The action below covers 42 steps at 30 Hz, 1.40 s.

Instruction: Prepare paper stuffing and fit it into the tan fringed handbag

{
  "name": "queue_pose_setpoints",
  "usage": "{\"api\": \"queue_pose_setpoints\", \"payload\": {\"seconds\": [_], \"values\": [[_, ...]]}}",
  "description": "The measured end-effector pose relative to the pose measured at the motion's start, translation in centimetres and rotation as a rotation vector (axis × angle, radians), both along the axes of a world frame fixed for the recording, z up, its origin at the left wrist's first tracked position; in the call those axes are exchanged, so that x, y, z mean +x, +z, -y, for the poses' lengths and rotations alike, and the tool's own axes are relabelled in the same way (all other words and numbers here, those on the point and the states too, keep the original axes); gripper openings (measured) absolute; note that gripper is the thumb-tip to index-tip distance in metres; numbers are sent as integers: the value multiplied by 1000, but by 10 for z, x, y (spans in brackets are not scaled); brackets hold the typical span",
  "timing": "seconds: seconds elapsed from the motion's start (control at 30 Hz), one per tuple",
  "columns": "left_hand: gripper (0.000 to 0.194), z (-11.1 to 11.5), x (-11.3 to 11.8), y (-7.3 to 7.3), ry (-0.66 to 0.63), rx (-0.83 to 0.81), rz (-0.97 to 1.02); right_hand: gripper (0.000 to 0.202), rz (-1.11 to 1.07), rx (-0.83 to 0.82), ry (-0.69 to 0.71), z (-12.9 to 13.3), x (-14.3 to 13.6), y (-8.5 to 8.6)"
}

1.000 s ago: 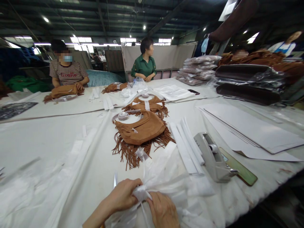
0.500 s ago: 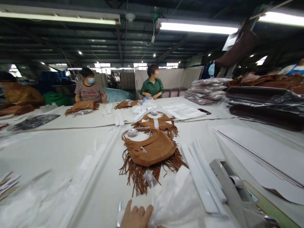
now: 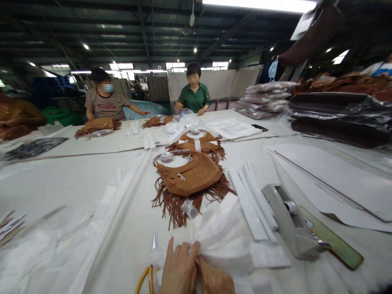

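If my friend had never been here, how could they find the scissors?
Start at the big white table, then look to its near side, where the left hand is at the crumpled white material. Just left of that hand lie the scissors, blade pointing away. Their yellow-orange handles stand out against the white around them.

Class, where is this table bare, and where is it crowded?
Bare: the table between the front fringed bag and the white sheeting at left; another patch between the white strips and pale boards. Crowded: around the left hand and right hand, with crumpled white sheets, scissors and tape dispenser.
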State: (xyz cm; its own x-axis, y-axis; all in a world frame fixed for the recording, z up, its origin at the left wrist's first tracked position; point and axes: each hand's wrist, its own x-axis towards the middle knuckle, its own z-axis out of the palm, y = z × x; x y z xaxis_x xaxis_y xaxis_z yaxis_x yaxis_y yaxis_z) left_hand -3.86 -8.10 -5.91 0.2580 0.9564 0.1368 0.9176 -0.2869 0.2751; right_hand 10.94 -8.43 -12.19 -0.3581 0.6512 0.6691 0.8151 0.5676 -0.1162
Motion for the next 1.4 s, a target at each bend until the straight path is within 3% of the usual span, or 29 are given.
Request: {"api": "queue_pose_setpoints", "payload": {"seconds": [0.1, 0.27, 0.37, 0.53, 0.77, 1.03, 1.17, 1.4], "values": [[49, -2, -9, 12, -29, -78, 44, 31, -1, -61, 20, 4, 1, 13], [42, -2, -13, 14, -17, -60, 10, 29, -5, -7, -60, 11, -4, 21], [41, 6, -9, 13, 17, 8, -74, 33, -33, 64, -97, 16, -10, 24], [41, 14, -5, 9, 57, 71, -154, 34, -35, 45, -109, 19, -14, 32], [39, 6, -14, -4, 5, 0, -168, 26, -19, 15, -125, 19, -17, 24], [32, 1, -28, -25, -52, 103, -127, 16, -2, -130, -173, 17, -10, 31], [31, -2, -31, -23, -86, 125, -100, 12, -40, -190, -144, 8, 8, 39], [32, -2, -25, -14, -76, 116, -69, 19, -14, -62, -99, 3, 15, 37]]}}
